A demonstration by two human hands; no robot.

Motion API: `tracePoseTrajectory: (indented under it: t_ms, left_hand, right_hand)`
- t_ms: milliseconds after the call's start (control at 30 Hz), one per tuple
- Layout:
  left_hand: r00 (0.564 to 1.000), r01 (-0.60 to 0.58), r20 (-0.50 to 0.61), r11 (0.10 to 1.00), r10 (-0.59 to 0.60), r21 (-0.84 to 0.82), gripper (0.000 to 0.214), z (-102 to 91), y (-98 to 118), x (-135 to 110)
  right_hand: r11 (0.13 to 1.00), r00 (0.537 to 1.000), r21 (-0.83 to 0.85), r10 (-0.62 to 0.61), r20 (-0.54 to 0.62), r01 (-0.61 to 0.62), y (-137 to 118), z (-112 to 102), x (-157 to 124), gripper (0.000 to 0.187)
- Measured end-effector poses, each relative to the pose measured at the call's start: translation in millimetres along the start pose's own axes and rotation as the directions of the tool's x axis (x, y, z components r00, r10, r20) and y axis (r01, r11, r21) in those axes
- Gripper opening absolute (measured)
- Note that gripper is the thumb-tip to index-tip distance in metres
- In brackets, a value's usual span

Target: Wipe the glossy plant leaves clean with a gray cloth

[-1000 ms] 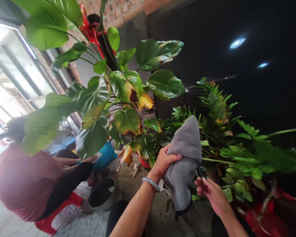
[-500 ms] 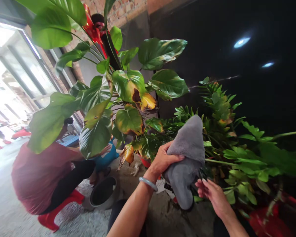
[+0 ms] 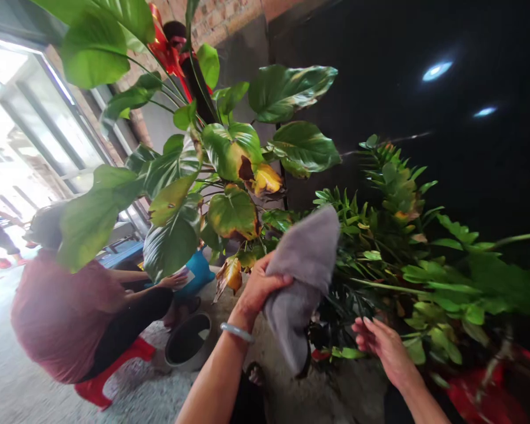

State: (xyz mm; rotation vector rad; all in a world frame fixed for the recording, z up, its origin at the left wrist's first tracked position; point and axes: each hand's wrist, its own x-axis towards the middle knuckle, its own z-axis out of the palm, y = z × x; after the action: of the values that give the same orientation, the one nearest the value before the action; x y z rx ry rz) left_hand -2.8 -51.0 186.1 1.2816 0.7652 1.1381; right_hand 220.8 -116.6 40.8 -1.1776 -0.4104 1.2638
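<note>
The gray plush piece [image 3: 307, 253] is gripped near its middle by the left hand [image 3: 259, 288], thumb laid across the front and fingers hidden behind; it is held tilted, in front of the plants, its outline blurred. Compared with half a second earlier, the piece has been carried leftward, and a gap is opened between it and the right hand [image 3: 383, 344]; its support is therefore judged to rest with the left hand alone. The right hand is loosely spread, fingers slightly curled beside dark foliage, and no object is seen in it. One bracelet [image 3: 237, 333] is worn on the left wrist. Below the piece, one sandaled foot [image 3: 256, 375] is partly shown. At least two plants are seen: one large-leaved plant [image 3: 234, 212], browned on several leaves and topped by one red ribbon [image 3: 165, 56], and lower greenery [image 3: 450, 294] on the right, whose separate stems cannot be counted. Farther left, one gray bucket [image 3: 193, 361], one red stool [image 3: 135, 353] and one blue bag [image 3: 199, 275] are counted; the stool is occupied by one co-worker [image 3: 57, 318]. Two bright spots [image 3: 437, 71] are shown on the dark wall [image 3: 371, 59].
</note>
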Motion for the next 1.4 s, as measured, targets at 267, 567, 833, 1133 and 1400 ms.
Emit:
tracePoseTrajectory:
  t_ms: [267, 567, 833, 1133, 1400]
  left_hand:
    - [0.929, 0.361, 0.038, 0.924, -0.368, 0.125, 0.043, -7.3, -61.2, -34.6]
    - [0.978, -0.05, -0.205, 0.992, 0.026, -0.113, 0.045, -32.8, 9.7, -10.0]
    - [0.871, 0.448, -0.215, 0.894, -0.442, -0.025, 0.041, -38.3, -88.0, -48.0]
    - [0.93, 0.019, -0.368, 1.0, -0.023, -0.015, 0.04, -38.2, -16.1, -1.9]
    - [0.893, 0.449, -0.139, 0.851, -0.427, 0.273, 0.03, -35.0, -94.2, -44.0]
  right_hand:
    - [0.999, 0.999, -0.021, 0.032, -0.008, -0.033, 1.2, -0.4, -0.6, 0.037]
    - [0.999, 0.999, -0.029, 0.028, -0.022, -0.029, -2.9, 5.0, -3.3, 0.037]
    - [0.998, 0.999, -0.051, 0.033, -0.025, -0.034, -4.6, -1.1, -5.1, 0.035]
    - [0.999, 1.0, -0.03, 0.03, -0.007, -0.03, -5.6, 6.4, -6.3, 0.037]
    - [0.999, 1.0, -0.044, 0.017, -0.019, -0.018, -2.4, -2.8, -3.0, 0.036]
